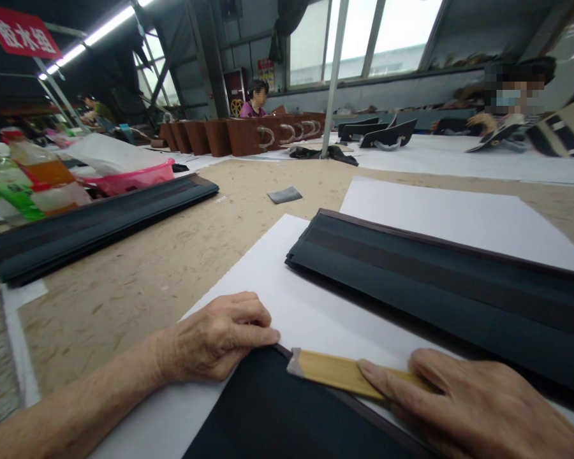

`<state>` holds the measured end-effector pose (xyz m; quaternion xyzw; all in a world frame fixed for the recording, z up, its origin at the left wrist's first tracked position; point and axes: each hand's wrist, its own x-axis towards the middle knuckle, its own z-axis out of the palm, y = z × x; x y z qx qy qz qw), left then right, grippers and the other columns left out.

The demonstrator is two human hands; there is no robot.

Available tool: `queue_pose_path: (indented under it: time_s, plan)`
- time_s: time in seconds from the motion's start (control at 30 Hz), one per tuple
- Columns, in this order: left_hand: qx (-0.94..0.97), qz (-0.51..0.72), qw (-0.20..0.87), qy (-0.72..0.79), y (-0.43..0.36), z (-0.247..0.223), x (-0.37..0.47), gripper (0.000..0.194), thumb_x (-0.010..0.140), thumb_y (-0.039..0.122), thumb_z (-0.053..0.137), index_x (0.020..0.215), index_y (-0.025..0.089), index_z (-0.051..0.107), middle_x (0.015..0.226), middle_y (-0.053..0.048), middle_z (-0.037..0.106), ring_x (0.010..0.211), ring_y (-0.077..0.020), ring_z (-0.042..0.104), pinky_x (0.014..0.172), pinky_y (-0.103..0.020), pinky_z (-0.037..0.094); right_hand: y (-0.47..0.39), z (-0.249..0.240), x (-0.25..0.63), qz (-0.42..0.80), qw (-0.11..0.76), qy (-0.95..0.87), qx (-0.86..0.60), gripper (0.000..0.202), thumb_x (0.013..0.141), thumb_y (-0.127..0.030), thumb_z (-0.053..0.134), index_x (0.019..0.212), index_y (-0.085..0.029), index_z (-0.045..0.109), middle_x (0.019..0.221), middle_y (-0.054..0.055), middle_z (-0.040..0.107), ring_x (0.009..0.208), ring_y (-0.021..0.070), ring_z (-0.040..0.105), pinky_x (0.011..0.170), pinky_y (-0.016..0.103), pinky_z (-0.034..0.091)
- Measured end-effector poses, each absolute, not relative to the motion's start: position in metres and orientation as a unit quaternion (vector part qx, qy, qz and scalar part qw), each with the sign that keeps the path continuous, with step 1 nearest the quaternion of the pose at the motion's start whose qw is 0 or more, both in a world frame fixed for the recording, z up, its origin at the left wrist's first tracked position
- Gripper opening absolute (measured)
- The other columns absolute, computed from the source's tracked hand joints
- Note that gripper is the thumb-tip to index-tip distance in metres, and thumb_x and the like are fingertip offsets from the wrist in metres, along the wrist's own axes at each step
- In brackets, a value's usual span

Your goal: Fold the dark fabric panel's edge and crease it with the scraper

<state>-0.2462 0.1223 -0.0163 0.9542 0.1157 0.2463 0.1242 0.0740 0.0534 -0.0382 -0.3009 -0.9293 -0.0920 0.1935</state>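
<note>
A dark panel (287, 421) is seen at the near middle, laid on a white sheet (277, 274) and cut off by the near edge of the view; a brownish border runs along its far edge. At that panel's far left corner, the edge is pinched by the left hand (217, 338), with thumb and forefinger brought together on it and the other fingers curled in. Just right of this corner, a flat wooden stick (339, 371) with a greyish tip is held over the border by the right hand (483, 398); the thumb is pressed along the stick, which is clamped in the grip, while most of the other fingers are hidden. Whether the panel is touched by the tip cannot be told.

Beyond the right hand, a stack of folded dark pieces (435, 274) is placed partly on the white sheet, with a second white sheet (435, 197) behind it. A small grey patch (285, 195) is left on the tan tabletop (157, 255) farther off. On the left, another dark stack (105, 220) is set in front of a pink basin (134, 178) and bottles (43, 166). At the far side, brown bags (249, 137) are lined up, with a co-worker in purple (252, 108) seated behind them.
</note>
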Motion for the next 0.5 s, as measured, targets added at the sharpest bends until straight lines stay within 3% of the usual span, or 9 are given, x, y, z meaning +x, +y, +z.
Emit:
queue_pose_path:
  time_s: [0.3,0.5]
  plan:
    - [0.951,0.245,0.141,0.124,0.122,-0.014,-0.250,0.036,0.083,0.001,0.035,0.109,0.010,0.059,0.089,-0.013,0.059,0.078,-0.0190,0.054,0.069,-0.032,0.047,0.063,-0.033,0.060,-0.075,0.177,-0.933,-0.303,0.040,0.089,-0.013,0.032,0.125,-0.021,0.049,0.069,0.000,0.049,0.050,0.0108,0.048,0.046,0.024,0.030]
    - [0.942,0.275,0.047,0.189,0.104,-0.011,-0.258,0.026,0.091,0.032,0.053,0.111,0.017,0.059,0.091,-0.012,0.058,0.081,-0.0207,0.057,0.072,-0.032,0.051,0.071,-0.035,0.063,-0.072,0.192,-0.941,-0.271,0.042,0.091,-0.012,0.032,0.130,-0.020,0.045,0.070,-0.001,0.049,0.051,0.0087,0.049,0.047,0.021,0.032]
